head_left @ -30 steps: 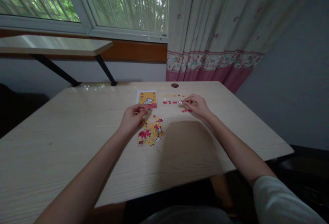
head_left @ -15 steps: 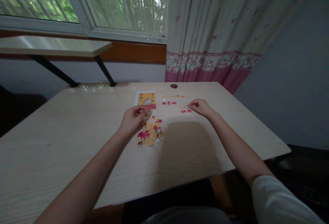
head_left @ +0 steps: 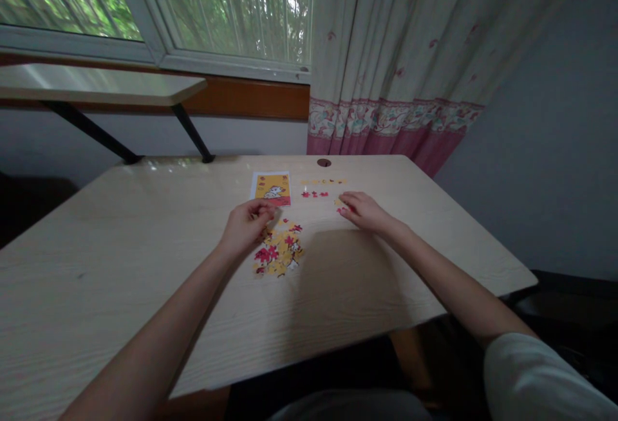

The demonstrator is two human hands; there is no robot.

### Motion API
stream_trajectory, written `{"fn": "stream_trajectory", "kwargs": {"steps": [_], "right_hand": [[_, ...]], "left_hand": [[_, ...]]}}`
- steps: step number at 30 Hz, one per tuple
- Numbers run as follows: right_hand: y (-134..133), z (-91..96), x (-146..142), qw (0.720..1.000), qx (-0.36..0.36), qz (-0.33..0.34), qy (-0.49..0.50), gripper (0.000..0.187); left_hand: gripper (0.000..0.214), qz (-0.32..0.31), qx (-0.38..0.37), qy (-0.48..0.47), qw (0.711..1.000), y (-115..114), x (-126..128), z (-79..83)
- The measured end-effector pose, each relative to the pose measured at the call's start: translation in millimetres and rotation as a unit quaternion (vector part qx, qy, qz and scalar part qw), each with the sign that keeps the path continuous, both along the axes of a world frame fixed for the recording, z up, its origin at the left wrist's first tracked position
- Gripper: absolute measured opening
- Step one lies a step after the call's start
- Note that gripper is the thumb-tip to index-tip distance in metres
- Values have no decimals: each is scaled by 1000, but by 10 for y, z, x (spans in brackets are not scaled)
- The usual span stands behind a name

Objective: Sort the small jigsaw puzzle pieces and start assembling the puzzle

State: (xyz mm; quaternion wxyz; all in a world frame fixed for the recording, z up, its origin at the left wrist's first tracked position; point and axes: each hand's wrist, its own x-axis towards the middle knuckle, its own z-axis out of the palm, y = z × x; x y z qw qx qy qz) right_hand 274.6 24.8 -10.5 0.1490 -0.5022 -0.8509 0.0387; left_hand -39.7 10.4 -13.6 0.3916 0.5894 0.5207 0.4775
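Observation:
My left hand (head_left: 247, 223) is closed in a pinch just above a loose heap of yellow, red and white jigsaw pieces (head_left: 279, 250); what its fingertips hold, if anything, is too small to make out. My right hand (head_left: 365, 211) reaches over a small group of jigsaw pieces (head_left: 339, 210), thumb and fingers apart, partly covering them. A picture card (head_left: 273, 183) with a white animal on yellow and red lies behind my left hand. Between the hands, farther back, are a short row of red jigsaw pieces (head_left: 314, 194) and a row of yellow ones (head_left: 323, 181).
The pale wooden desk (head_left: 120, 266) carries everything. A raised shelf (head_left: 106, 86) on black legs stands at the back left. A round cable hole (head_left: 324, 163) sits near the back edge, before a curtain (head_left: 386, 118) and a window.
My right hand has shifted slightly left and nearer, its pinch now spread over the small group of pieces. The left hand keeps its pinch by the heap. The view has turned slightly.

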Motion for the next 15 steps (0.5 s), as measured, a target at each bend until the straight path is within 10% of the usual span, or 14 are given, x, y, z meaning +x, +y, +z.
{"fn": "stream_trajectory", "kwargs": {"steps": [15], "right_hand": [[-388, 4, -377, 988, -126, -46, -70, 88]], "left_hand": [[18, -10, 22, 69, 997, 45, -25, -37]]}}
